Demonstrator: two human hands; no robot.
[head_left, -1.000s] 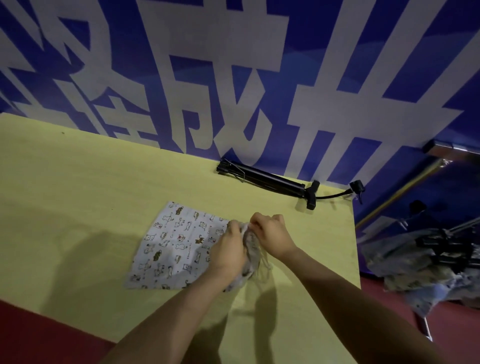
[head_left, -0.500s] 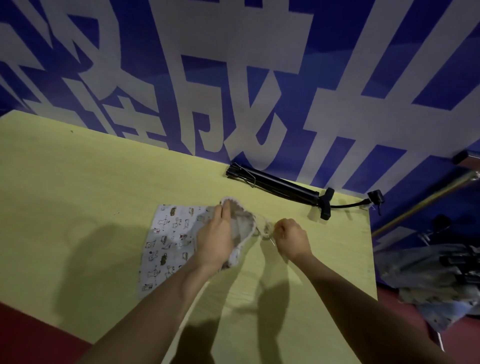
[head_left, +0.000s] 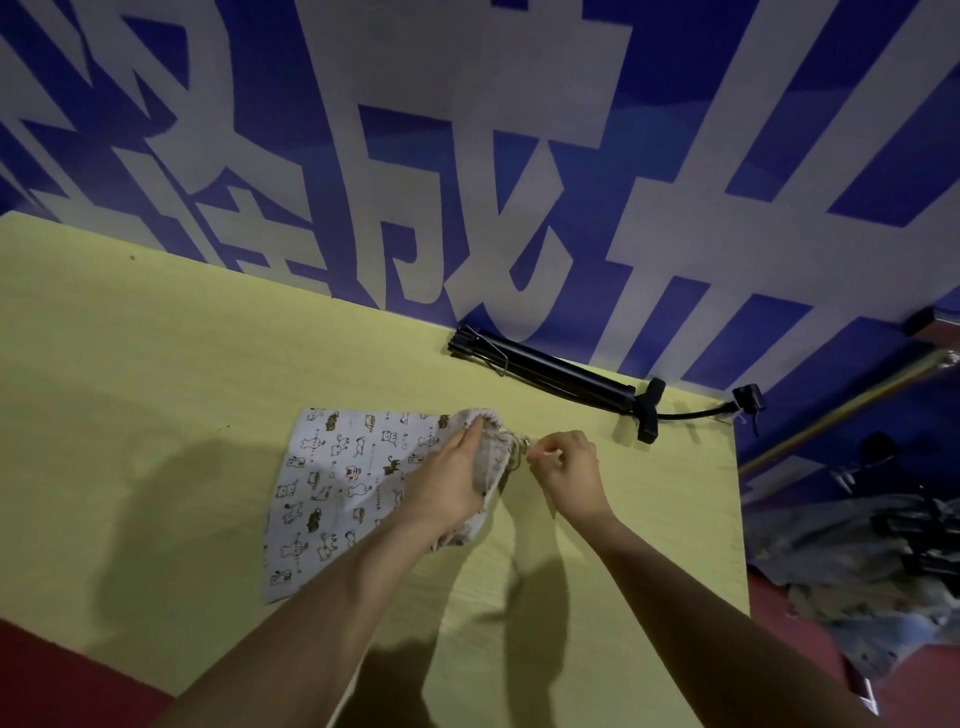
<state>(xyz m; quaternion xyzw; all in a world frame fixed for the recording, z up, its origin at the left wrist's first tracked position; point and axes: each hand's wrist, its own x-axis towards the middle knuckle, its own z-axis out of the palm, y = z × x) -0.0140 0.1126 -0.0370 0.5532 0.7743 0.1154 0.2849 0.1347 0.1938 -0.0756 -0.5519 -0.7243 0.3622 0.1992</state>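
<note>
Lying flat on the yellow-green table (head_left: 156, 389), just below the middle of the view: one cloth pouch (head_left: 343, 483), pale with a small cat print, its closed end toward 7 o'clock and its gathered mouth toward 2 o'clock. The left hand (head_left: 449, 488) rests on the mouth end, fingers straight and close together, pressing the cloth down against the tabletop; the ruffled rim stands up just beyond the fingertips. The right hand (head_left: 569, 467) is just beside the mouth at 3 o'clock from it, fingers curled, thumb and forefinger pinching the drawstring (head_left: 519, 452) where it leaves the gathered cloth. The string is thin and partly blurred, so its full run cannot be told. The two hands are near each other but apart. One black hand pump (head_left: 561, 376) lies at 1 o'clock from the pouch, along the table's far edge, handle end toward 3 o'clock, with a black hose (head_left: 691, 414) running on toward the table's corner. A blue wall banner (head_left: 467, 156) with large white characters fills the view from 10 to 2 o'clock. A heap of printed cloth (head_left: 841, 561) sits off the table at 4 o'clock. Red floor (head_left: 41, 675) shows at 8 o'clock.
</note>
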